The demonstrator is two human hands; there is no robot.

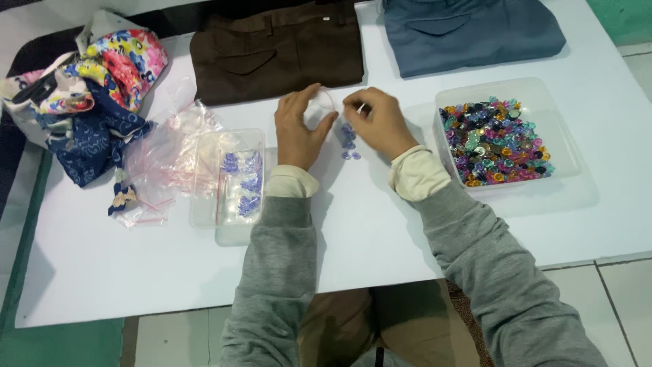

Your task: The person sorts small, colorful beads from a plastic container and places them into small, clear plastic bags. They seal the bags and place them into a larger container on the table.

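Starting at the left: floral cloth bundle [88, 88], loose clear zip bags [163, 163], then a clear tray [227, 178] with bagged purple beads. At centre, left hand [297, 128] and right hand [380, 122] pinched together on a small clear bag [324, 103], little purple beads [348, 141] on the white table [380, 231] just below. Brown trousers [278, 51] and blue trousers [468, 30] folded behind; tub of mixed coloured beads [499, 141] at right.

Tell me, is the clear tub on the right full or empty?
Partly full: the clear tub holds mixed colourful beads heaped toward its left side; the right part is bare.
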